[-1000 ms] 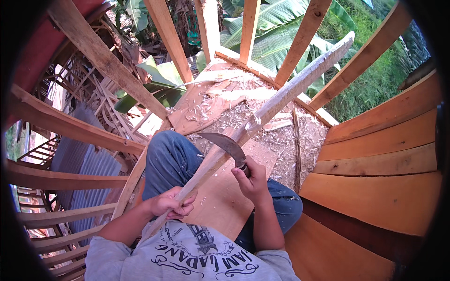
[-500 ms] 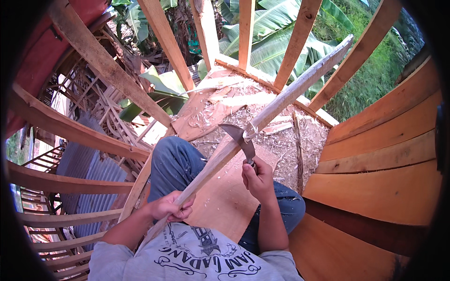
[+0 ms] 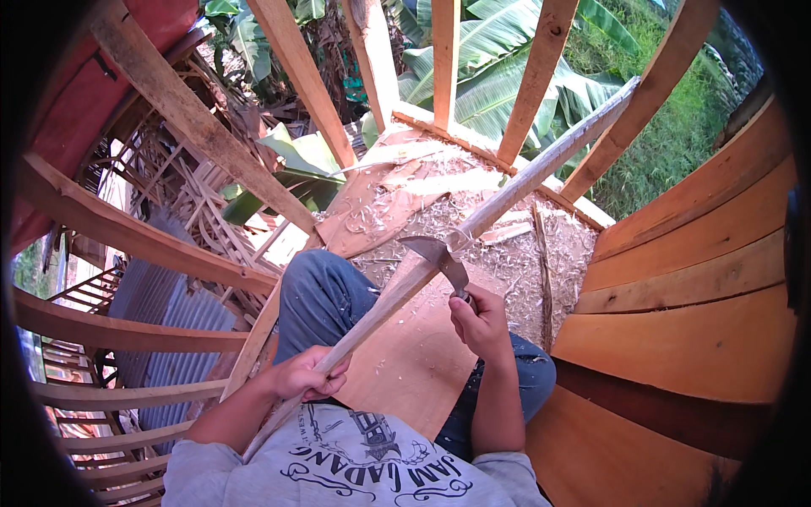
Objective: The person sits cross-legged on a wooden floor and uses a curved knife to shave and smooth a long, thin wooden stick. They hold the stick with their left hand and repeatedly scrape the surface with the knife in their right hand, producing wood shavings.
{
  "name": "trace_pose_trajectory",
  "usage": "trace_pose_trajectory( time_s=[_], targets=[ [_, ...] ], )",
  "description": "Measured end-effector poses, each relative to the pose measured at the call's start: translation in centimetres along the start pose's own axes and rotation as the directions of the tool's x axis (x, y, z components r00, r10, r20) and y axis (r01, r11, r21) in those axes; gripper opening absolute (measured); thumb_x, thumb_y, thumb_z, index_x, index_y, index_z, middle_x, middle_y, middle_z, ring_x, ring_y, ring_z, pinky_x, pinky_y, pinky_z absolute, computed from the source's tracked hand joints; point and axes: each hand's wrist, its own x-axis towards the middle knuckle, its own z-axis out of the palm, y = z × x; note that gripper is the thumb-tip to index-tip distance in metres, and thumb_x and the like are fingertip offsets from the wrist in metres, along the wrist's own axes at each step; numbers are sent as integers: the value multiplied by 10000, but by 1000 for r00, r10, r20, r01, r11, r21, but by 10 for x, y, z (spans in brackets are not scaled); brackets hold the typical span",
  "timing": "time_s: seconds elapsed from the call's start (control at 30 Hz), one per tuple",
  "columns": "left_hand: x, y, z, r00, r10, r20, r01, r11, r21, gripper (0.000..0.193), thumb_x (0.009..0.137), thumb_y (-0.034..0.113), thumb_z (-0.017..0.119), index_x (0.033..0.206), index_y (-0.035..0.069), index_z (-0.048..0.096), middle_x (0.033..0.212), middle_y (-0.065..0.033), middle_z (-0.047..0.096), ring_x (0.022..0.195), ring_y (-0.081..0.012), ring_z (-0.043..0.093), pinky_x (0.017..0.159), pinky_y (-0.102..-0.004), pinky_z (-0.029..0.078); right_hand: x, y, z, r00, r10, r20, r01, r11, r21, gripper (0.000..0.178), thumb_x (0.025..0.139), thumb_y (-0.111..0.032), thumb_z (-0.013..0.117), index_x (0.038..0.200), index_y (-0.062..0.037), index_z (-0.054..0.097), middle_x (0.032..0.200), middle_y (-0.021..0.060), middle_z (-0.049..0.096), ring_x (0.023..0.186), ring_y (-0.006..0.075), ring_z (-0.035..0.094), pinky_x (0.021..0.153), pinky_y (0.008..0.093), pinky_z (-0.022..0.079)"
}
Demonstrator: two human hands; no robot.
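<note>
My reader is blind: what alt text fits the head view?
A seated person's left hand grips a long wooden pole while the right hand sets a curved blade against it. Wood shavings cover the floor between slanted beams.

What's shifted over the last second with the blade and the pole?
The right hand has drawn the curved blade up along the long wooden pole, away from the body. The left hand keeps its grip on the pole's near end; the pole stays slanted across the lap.
</note>
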Motion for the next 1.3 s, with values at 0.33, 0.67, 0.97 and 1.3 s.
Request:
trace_pose_trajectory(
  time_s=[0.33,0.67,0.97,1.3],
  targets=[
    [-5,-6,-1,1000,-13,-9,13,1000,-3,231,679,46,557,777,86,352,569,-19,421,402,-58,361,366,-204,278,-2,11,15,1000,-3,-1,3,999,42,201,911,-175,552,784,-22,528,521,-38,422,430,36,368,392,217,290],
    [-6,0,4,999,-14,-32,15,1000,11,244,675,62,570,776,93,350,576,-14,418,413,-59,355,373,-205,268,-3,6,7,986,57,-156,-32,986,164,192,884,-148,588,732,-36,551,542,-66,447,480,1,366,419,202,250],
    [-6,-4,3,1000,12,9,-12,999,-40,251,669,63,567,775,97,341,570,-14,413,412,-58,348,375,-207,261,-3,5,26,926,-144,-350,92,983,-162,236,848,-177,661,728,-8,547,491,-22,410,468,36,330,423,236,277],
    [-3,-13,-4,1000,-20,-10,20,1000,-1,267,689,83,596,782,100,346,577,-8,418,408,-59,366,373,-205,286,-3,-11,34,970,-55,235,96,982,-165,284,840,-203,667,706,-4,515,477,51,366,425,90,348,420,283,292]
  ],
)
